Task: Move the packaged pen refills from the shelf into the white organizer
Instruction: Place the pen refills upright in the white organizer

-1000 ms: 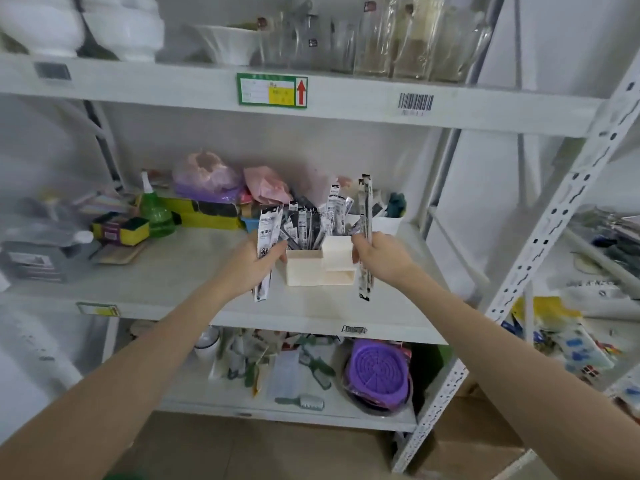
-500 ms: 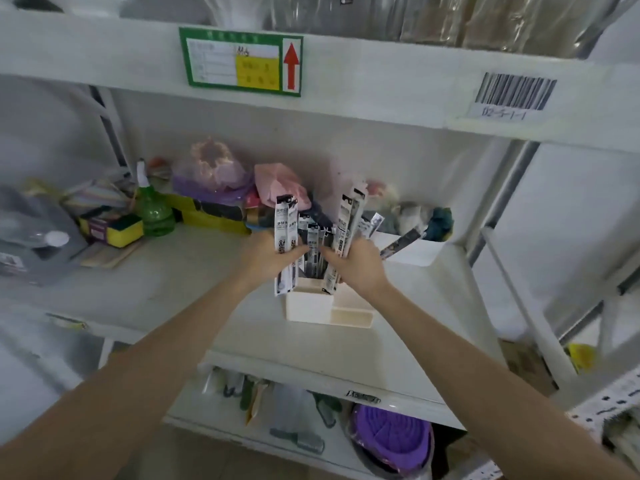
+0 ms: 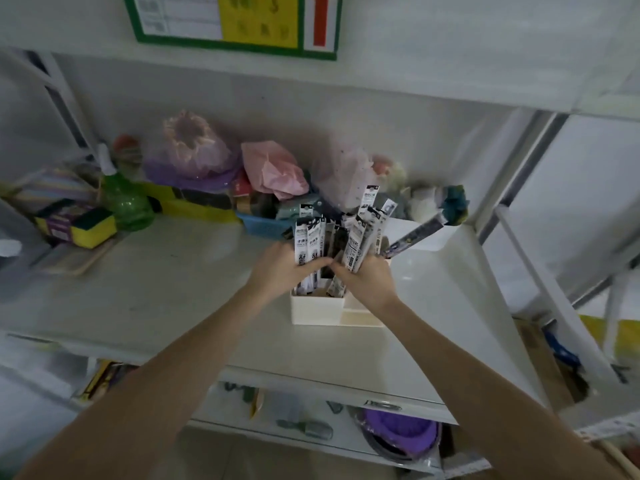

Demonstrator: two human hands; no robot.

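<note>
Above the white organizer (image 3: 318, 310) on the shelf (image 3: 166, 289), 2 bunches of packaged pen refills (image 3: 358, 242) are gripped, 1 by the left hand (image 3: 284, 271), 1 by the right hand (image 3: 369, 282), their lower ends already inside. If fingers are loosened unevenly, packets could be fanned out and spilled, or the light organizer tipped.

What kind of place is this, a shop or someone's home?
Probably a stockroom or shop storage area: white metal shelving bears a green-bordered location label, and mixed goods such as sponges and packaged pen refills crowd one shelf.
</note>
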